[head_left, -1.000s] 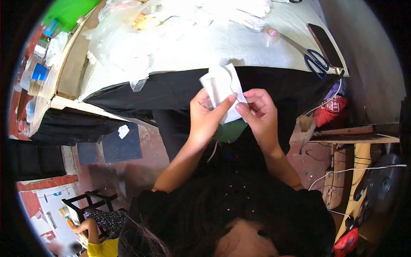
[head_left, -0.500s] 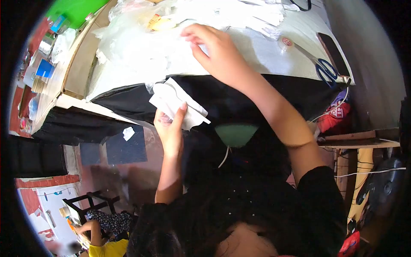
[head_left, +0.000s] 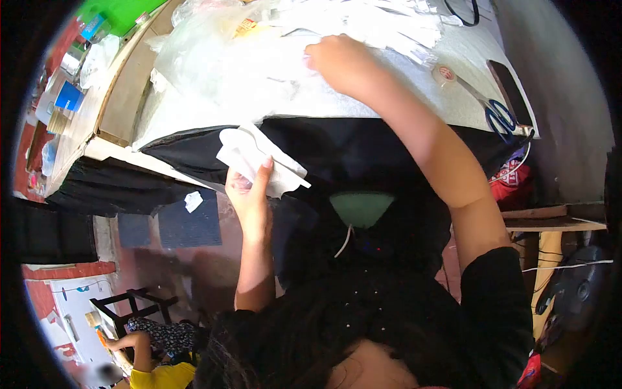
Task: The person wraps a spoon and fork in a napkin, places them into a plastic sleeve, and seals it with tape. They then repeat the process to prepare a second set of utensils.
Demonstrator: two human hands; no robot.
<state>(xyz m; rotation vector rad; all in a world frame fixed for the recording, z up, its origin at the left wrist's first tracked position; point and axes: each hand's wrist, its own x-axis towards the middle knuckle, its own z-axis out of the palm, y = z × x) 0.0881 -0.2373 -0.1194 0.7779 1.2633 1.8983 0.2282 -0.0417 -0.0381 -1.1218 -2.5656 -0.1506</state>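
Note:
In my left hand (head_left: 251,194) is a folded white paper napkin (head_left: 283,170) with a white plastic spoon (head_left: 234,140) lying on it. The thumb presses on the napkin from above, and the fingers are behind it. My right hand (head_left: 340,65) reaches over the white-covered table, its fingers curled together near a clear plastic bag (head_left: 201,55). Whatever those fingertips hold, if anything, is lost in the glare. Beyond that hand lie white paper pieces (head_left: 389,26) in a loose pile.
Scissors (head_left: 499,117), a roll of tape (head_left: 444,75) and a dark phone (head_left: 508,91) lie at the table's right. A blue cup (head_left: 69,97) and containers stand on the left shelf. A person in a yellow shirt (head_left: 162,373) sits at lower left.
My right hand has moved right and its spread fingers have curled in. My left hand, still holding the napkin and spoon, has shifted slightly left.

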